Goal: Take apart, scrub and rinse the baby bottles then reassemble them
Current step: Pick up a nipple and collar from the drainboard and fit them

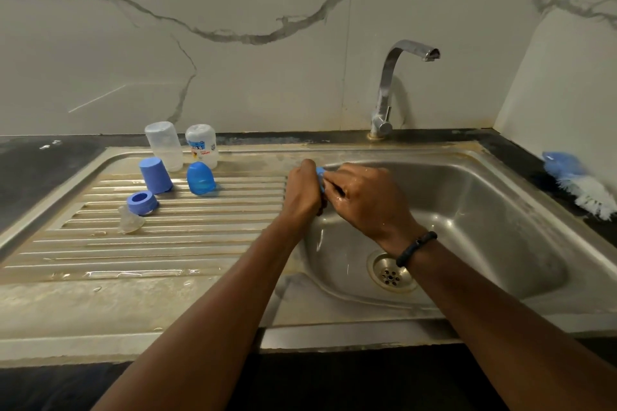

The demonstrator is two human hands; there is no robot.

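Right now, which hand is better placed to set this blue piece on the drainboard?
Left. The left hand already grips the blue piece beside the drainboard; the right hand is over the basin.

The hands (329, 190) hide most of a small blue part (320, 173).

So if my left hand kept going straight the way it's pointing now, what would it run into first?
Probably the sink's back rim, then the tiled wall. The left hand, holding a blue part with the right hand, points up and away; depth is unclear.
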